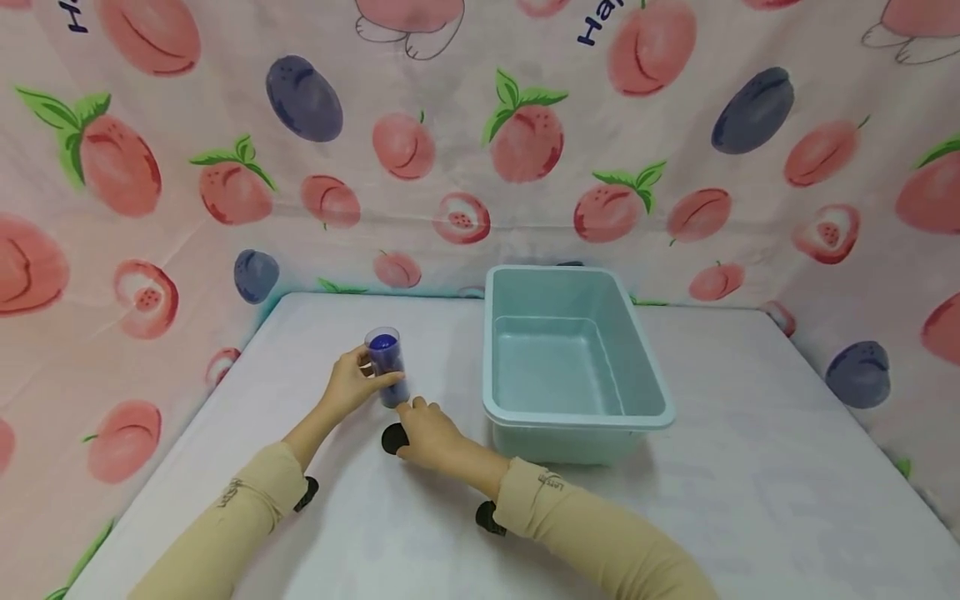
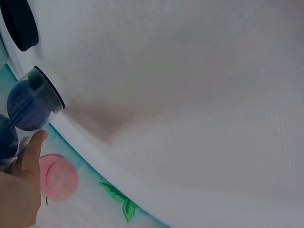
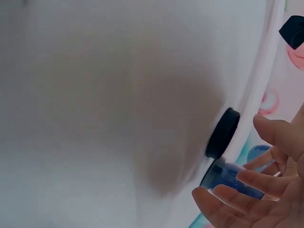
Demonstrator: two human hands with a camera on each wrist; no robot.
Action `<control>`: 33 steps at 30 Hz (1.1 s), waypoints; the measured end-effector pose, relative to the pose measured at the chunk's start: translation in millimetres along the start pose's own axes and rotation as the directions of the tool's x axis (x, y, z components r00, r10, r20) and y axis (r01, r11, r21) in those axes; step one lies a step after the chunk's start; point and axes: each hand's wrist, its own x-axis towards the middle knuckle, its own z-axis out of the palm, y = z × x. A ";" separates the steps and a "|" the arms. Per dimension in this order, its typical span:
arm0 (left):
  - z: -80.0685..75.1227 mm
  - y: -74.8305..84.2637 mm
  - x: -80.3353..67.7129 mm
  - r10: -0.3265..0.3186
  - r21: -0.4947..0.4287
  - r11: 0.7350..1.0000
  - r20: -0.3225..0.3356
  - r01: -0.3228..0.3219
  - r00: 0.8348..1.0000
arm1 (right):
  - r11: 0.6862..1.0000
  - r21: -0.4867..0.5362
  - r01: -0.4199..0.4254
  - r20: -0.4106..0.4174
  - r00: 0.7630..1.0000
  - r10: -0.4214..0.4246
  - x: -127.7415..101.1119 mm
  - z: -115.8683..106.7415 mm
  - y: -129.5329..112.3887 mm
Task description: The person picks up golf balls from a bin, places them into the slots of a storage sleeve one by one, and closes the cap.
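Note:
A clear cylindrical container [image 1: 387, 358] with blue balls inside stands upright on the left part of the table. My left hand [image 1: 351, 385] grips it from the left, thumb across its near side. In the left wrist view, two balls show through the wall of the container [image 2: 40, 97]. Just in front of it lies a round black lid [image 1: 393, 438]. My right hand [image 1: 431, 433] is beside the lid and the container's base. The right wrist view shows this hand [image 3: 266, 185] with fingers spread and loosely extended, gripping nothing; whether a fingertip touches the container is unclear.
A pale blue-green plastic basin [image 1: 577, 421] stands right of the hands, with nothing visible inside. White cloth covers the table [image 1: 750, 467]. A fruit-print curtain [image 1: 450, 92] hangs behind and at both sides. Small black devices [image 1: 489, 518] sit beneath the sleeves.

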 end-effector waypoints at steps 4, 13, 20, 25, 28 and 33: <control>0.6 0.0 -0.3 0.003 0.005 1.000 -0.004 -0.003 1.000 | 1.000 -0.025 -0.012 -0.029 1.000 0.012 3.4 4.2 1.8; 2.5 -3.9 -0.7 -0.006 -0.010 1.000 0.010 0.006 1.000 | 0.995 -0.067 -0.073 0.083 0.993 0.079 14.8 10.6 -3.7; 2.9 -2.5 0.8 0.000 0.001 1.000 0.010 0.000 1.000 | 0.987 -0.156 -0.050 0.091 0.994 0.064 20.8 11.5 -3.0; -0.1 -1.4 -1.9 -0.015 0.013 1.000 0.008 0.015 1.000 | 0.996 -0.092 -0.009 0.067 0.998 0.015 20.8 10.9 -0.9; -0.5 -0.9 -2.1 -0.010 0.014 1.000 0.008 0.010 1.000 | 1.000 0.003 -0.003 0.040 0.999 0.003 19.8 9.7 0.7; 0.0 -0.6 0.6 0.012 0.020 1.000 0.008 -0.013 1.000 | 0.996 0.088 -0.006 -0.026 1.000 0.008 18.6 5.2 3.7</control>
